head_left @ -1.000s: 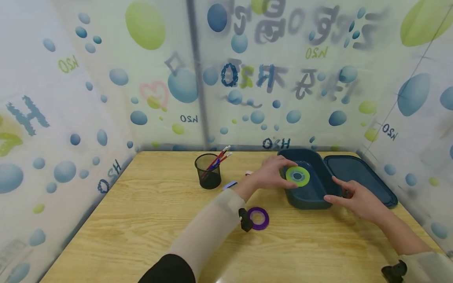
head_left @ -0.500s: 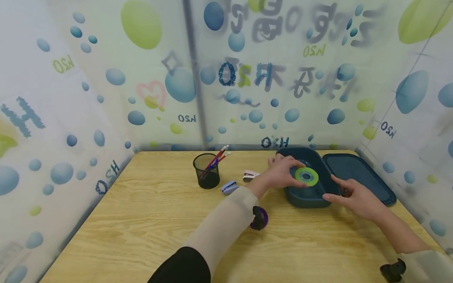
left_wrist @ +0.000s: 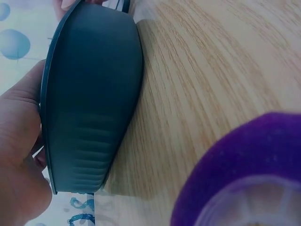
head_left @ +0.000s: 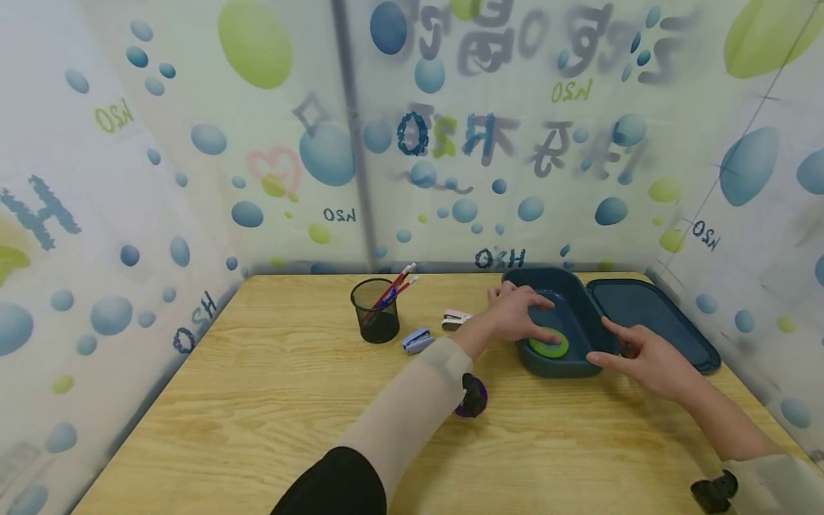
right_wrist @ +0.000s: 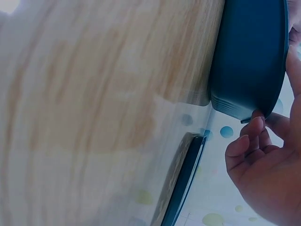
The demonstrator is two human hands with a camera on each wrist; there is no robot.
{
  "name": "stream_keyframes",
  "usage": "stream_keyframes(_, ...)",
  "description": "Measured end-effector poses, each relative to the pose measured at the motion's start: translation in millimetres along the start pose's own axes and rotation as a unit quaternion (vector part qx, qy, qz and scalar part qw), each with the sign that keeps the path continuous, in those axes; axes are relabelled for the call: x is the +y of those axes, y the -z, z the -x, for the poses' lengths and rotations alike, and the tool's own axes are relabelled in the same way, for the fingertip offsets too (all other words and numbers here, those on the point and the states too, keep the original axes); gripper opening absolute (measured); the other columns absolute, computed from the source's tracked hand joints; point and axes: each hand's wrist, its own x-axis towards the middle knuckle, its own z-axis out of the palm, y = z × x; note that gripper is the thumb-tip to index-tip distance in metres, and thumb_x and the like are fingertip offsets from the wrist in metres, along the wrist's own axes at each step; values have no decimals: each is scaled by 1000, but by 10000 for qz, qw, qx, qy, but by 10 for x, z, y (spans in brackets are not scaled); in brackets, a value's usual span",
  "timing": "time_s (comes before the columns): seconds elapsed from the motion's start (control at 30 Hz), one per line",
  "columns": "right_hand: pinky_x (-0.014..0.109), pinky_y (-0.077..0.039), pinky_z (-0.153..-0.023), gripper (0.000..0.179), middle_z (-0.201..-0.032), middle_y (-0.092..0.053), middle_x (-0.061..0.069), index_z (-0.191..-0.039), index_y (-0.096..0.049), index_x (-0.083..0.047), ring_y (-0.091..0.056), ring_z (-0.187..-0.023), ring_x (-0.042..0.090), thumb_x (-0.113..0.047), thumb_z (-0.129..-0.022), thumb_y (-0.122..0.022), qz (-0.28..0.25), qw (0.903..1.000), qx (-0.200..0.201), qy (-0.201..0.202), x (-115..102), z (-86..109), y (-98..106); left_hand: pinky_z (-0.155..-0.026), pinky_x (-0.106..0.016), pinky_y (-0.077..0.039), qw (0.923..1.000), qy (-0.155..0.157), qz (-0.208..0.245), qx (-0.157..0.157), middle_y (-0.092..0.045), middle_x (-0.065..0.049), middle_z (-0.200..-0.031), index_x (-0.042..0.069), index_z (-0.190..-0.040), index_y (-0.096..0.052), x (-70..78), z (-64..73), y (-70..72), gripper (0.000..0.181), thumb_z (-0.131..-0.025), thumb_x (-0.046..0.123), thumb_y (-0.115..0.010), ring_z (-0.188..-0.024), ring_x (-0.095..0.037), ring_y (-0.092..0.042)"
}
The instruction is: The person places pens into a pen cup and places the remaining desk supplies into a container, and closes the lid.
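On the wooden counter, a dark blue box stands right of the frame's middle, its lid just beside it. The right hand grips the box's near right corner; the left hand reaches over the left rim, fingers apart and relaxed. A mesh cup near the frame's centre holds pens. The green tape roll lies inside the box's near end, beneath the left thumb.
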Motion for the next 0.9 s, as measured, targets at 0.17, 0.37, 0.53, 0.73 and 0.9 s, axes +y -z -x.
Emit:
stream_keyframes(0.17, 32, -34, -57, 90, -83, -40, 1, -168, -35, 3, -36, -60, 14, -45, -104, -75, 60, 10000, 5, -35, -7, 3, -4, -102, -41, -26, 9983, -265, 521, 82, -61, 9, -148, 35, -149, -69, -57, 41, 32, 64, -93, 61, -84, -128, -15, -41)
stream_keyframes(0.37, 32, -33, -58, 90, -88, -40, 3, -168, -35, 3, -37, -64, 15, -47, -105, -75, 96, 9999, 16, -75, -21, 17, -1, -106, -28, -35, 9888, -855, 1219, 87, -68, 2, -140, 27, -147, -70, -137, 145, 138, 54, -98, 46, -83, -126, -19, -53)
stream_keyframes(0.53, 32, -33, -58, 90, -89, -40, 4, -169, -34, 2, -37, -63, 15, -47, -105, -74, 93, 9999, -18, -101, -35, 17, 10, -95, -18, -51, 9757, -1165, 1856, 16, -71, -8, -139, 18, -146, -70, -204, 302, 259, 51, -100, 34, -83, -122, -28, -65)
stream_keyframes(0.73, 33, -33, -57, 91, -85, -40, 2, -168, -35, 3, -35, -62, 15, -47, -104, -75, 76, 9999, -18, -76, -45, 12, 14, -93, -19, -54, 9689, -1109, 2211, -65, -73, -9, -137, 15, -143, -72, -310, 543, 367, 48, -100, 30, -84, -109, -14, -70)
stream_keyframes(0.9, 34, -32, -55, 92, -74, -34, -3, -168, -35, 5, -31, -58, 13, -47, -104, -75, -27, 10000, -38, -31, -45, 14, 27, -94, -23, -57, 9642, -1212, 2348, -209, -72, -14, -137, 12, -143, -71, -424, 709, 398, 47, -100, 26, -84, -104, -8, -69)
